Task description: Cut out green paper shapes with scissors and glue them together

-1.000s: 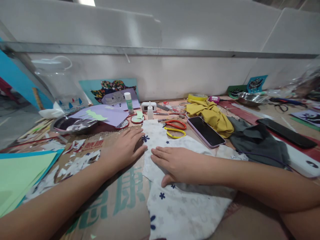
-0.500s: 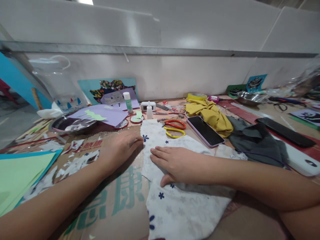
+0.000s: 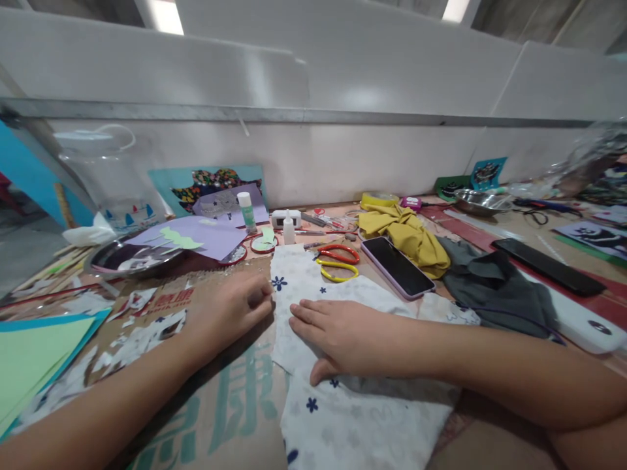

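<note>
Over the cardboard, the floral cloth looks mostly spread, creases remaining. My open right hand lies flat on it; my left hand curls at its edge, though I can't tell if it grips.

On the cardboard before me, I read a large green 康 and, in smaller red print, what looked like 意康, above blurred Latin letters. The clear jug's small lettering was illegible to me.
</note>
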`<state>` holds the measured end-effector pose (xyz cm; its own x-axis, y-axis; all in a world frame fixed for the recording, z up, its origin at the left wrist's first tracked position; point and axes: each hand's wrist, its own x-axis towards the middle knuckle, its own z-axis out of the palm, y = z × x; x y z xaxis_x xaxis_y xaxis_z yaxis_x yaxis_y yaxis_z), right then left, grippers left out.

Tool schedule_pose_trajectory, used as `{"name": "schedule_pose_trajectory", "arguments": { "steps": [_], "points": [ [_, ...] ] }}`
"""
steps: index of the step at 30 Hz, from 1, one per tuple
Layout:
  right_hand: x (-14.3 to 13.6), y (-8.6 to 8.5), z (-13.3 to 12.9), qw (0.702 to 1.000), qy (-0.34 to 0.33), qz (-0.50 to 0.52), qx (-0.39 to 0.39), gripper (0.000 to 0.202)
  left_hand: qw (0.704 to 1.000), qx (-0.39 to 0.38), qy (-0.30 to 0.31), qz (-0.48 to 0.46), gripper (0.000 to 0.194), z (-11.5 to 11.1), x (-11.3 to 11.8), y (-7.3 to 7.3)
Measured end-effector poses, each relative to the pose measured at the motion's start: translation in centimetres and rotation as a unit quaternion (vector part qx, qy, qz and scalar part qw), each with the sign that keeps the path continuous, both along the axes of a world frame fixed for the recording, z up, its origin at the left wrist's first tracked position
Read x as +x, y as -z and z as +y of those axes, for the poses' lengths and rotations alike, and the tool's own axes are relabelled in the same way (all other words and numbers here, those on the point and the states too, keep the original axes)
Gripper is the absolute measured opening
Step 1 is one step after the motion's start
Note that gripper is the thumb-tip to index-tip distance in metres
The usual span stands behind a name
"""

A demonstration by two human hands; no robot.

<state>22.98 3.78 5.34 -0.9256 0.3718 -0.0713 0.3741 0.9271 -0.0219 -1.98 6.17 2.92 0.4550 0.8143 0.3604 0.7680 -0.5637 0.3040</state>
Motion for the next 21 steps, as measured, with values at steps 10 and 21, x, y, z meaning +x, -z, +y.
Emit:
{"name": "schedule_pose_trajectory", "arguments": {
  "steps": [10, 21],
  "points": [
    [0.09, -0.30, 0.00, 0.999, -0.012, 0.004, 0.029, 0.080, 1.000, 0.022, 0.013, -0.006, 0.022, 0.19, -0.11, 0.56],
    [0.03, -0.50, -0.09, 1.000, -0.007, 0.012, 0.014, 0.078, 1.000, -0.003, 0.015, 0.022, 0.046, 0.17, -0.09, 0.57]
  ]
}}
